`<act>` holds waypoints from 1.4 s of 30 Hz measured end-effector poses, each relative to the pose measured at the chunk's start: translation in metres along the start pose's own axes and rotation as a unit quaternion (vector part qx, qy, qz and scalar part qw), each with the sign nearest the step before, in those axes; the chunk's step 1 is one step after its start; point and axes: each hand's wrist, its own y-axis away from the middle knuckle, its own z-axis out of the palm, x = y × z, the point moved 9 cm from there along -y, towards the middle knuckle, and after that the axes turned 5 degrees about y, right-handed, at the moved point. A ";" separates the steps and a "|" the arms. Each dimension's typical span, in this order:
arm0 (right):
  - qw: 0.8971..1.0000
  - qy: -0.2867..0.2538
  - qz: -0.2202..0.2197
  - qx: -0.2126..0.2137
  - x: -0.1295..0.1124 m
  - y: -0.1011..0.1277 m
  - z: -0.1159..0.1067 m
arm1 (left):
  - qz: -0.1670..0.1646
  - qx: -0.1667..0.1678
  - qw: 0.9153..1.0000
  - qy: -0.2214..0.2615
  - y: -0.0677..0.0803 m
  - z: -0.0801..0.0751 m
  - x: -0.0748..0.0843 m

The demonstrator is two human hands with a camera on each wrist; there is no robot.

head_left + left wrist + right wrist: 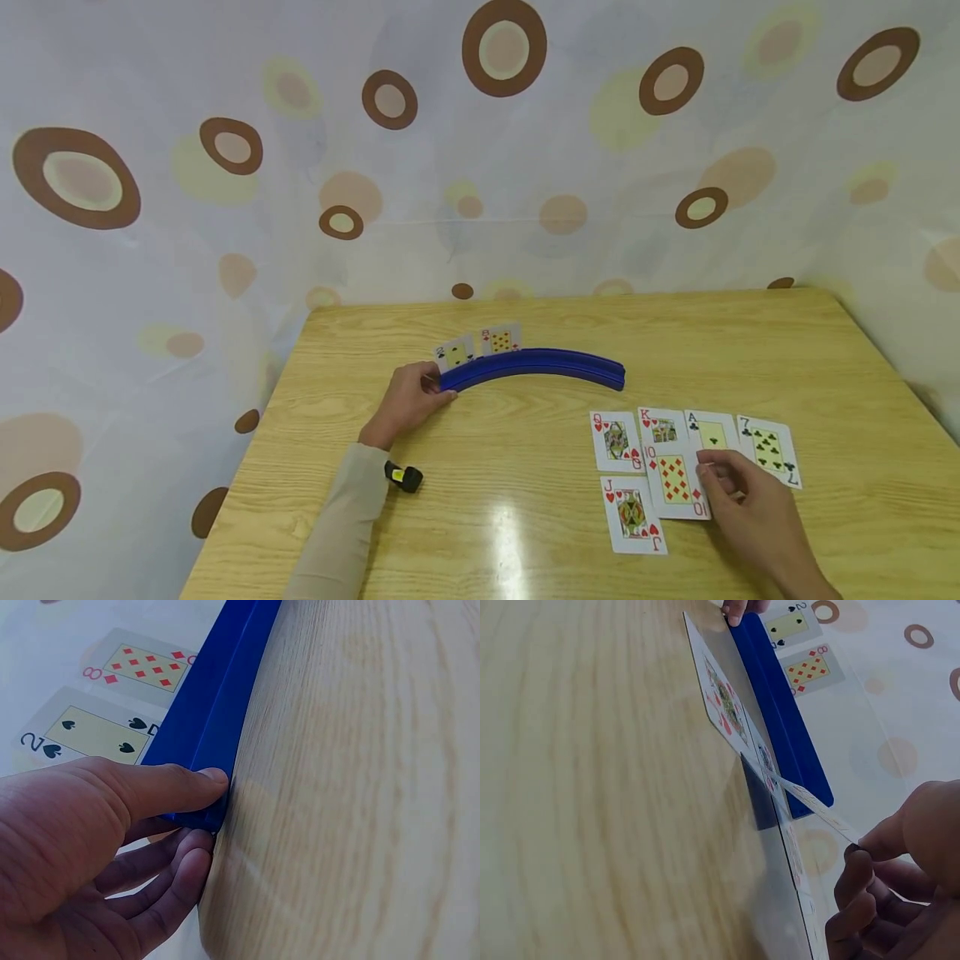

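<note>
Gripping the near left end of the curved blue plastic card holder (pixel 536 367) on the light wooden desk (pixel 525 517), the left hand (pixel 408 402) has thumb on top and fingers (pixel 169 874) curled beneath. Two playing cards (pixel 480 346) stand in the holder. The right hand (pixel 746 500) pinches the ten of diamonds card (pixel 675 482), lifting its edge among five face-up cards (pixel 693 450).

The wooden worktop (pixel 525 533) carries a curved blue card holder (pixel 540 367) toward its far edge and six face-up cards (pixel 675 467) near the right edge.
</note>
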 end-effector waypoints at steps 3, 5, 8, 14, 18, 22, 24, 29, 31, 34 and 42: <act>1.000 0.016 0.009 -0.013 0.007 0.002 0.002 | 0.002 0.000 1.000 0.001 0.000 0.000 -0.002; 0.999 0.023 0.011 -0.022 0.011 0.003 0.004 | 0.003 0.001 1.000 0.003 -0.001 0.000 -0.002; 0.998 0.037 0.012 -0.039 0.016 0.005 0.006 | 0.004 0.002 1.000 0.006 -0.001 -0.001 -0.002; 0.996 0.063 0.018 -0.061 0.023 0.009 0.009 | 0.005 -0.001 1.000 0.006 -0.001 -0.002 -0.001; 0.995 0.068 0.020 -0.064 0.024 0.008 0.011 | 0.007 0.000 1.000 0.006 0.000 -0.002 0.000; 0.995 0.075 0.028 -0.067 0.026 0.008 0.010 | 0.010 -0.003 1.000 0.007 -0.001 0.000 0.001; 0.995 0.078 0.028 -0.062 0.025 0.009 0.008 | 0.010 -0.003 1.000 0.007 -0.002 0.000 0.001; 0.996 0.074 0.019 -0.045 0.021 0.009 0.004 | 0.014 0.003 1.000 0.005 -0.003 -0.002 0.001; 0.997 0.070 0.016 -0.038 0.019 0.009 0.003 | 0.015 0.004 1.000 0.005 -0.004 -0.003 0.001; 0.997 0.068 0.016 -0.028 0.018 0.010 0.001 | 0.012 0.003 1.000 0.008 -0.004 -0.002 0.000; 0.997 0.067 0.034 -0.014 0.018 0.009 0.003 | 0.002 -0.002 1.000 0.012 -0.002 0.001 -0.002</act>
